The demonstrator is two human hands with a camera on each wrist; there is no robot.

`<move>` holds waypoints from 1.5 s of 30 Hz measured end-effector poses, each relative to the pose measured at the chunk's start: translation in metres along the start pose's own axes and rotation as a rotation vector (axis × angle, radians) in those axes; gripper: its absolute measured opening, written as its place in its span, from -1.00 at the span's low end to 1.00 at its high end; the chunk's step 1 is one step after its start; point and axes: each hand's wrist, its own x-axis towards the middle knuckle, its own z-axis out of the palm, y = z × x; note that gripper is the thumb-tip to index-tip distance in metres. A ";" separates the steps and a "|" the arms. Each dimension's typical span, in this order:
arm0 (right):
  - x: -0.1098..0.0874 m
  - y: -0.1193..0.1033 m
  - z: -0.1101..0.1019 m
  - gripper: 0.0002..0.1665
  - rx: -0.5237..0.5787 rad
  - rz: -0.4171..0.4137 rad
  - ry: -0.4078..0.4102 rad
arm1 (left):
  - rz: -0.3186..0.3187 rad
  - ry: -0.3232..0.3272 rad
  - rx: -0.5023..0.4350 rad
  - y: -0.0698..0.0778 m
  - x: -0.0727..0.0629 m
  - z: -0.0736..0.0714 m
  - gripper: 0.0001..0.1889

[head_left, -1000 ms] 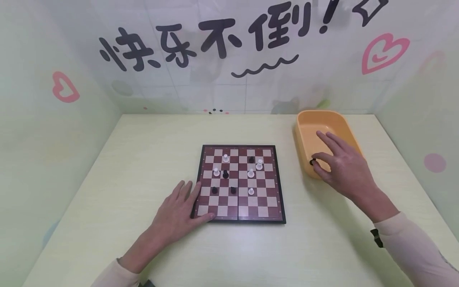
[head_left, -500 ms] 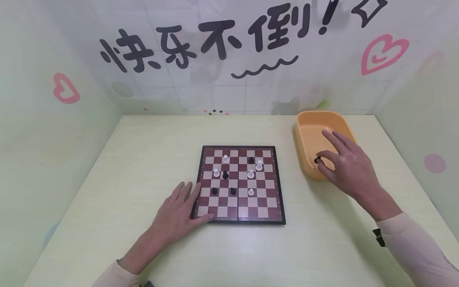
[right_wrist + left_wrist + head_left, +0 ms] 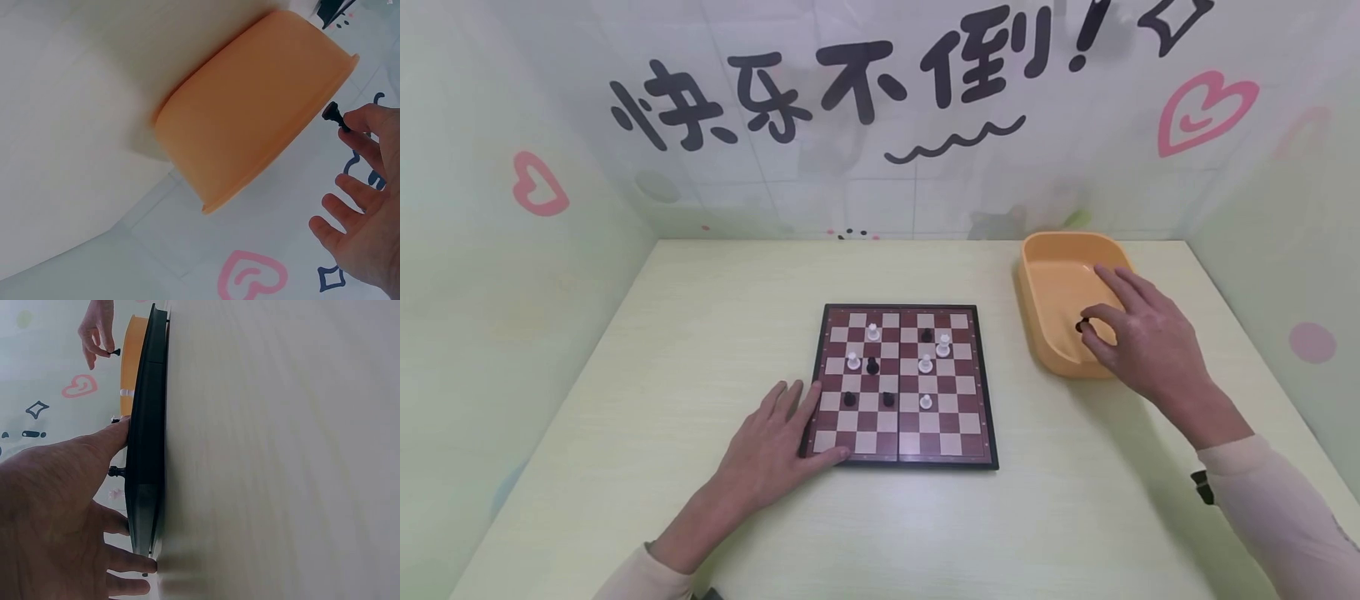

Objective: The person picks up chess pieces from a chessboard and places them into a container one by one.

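Note:
A black chess piece (image 3: 333, 113) is pinched between thumb and index finger of my right hand (image 3: 1150, 337), its other fingers extended. That hand hovers over the orange plastic bin (image 3: 1060, 364), and the right wrist view shows the piece just above the bin's rim. My left hand (image 3: 767, 446) rests at the near left corner of the chessboard (image 3: 908, 423), thumb over the front edge, fingers along the left side. Several pieces stand on the board, among them a white rook (image 3: 943, 345), a white pawn (image 3: 926, 402) and a black pawn (image 3: 849, 399).
The bin stands at the back right of the pale table (image 3: 715, 308), apart from the board. Printed walls enclose the table at the back (image 3: 850, 200) and on both sides.
My right hand has moved to the right and slightly back, carrying the black chess piece from the bin's left rim to over its inside. The left hand and the board have stayed put.

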 end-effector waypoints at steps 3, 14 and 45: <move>-0.001 0.004 -0.001 -0.86 -0.002 0.026 -0.006 | 0.002 0.002 0.005 0.000 0.000 -0.001 0.05; -0.004 0.013 0.000 -0.89 0.004 0.076 -0.017 | 0.022 0.000 0.023 0.000 0.001 -0.004 0.06; -0.009 0.021 -0.004 -0.78 0.010 0.128 -0.052 | 0.031 0.028 0.041 0.002 0.002 -0.004 0.05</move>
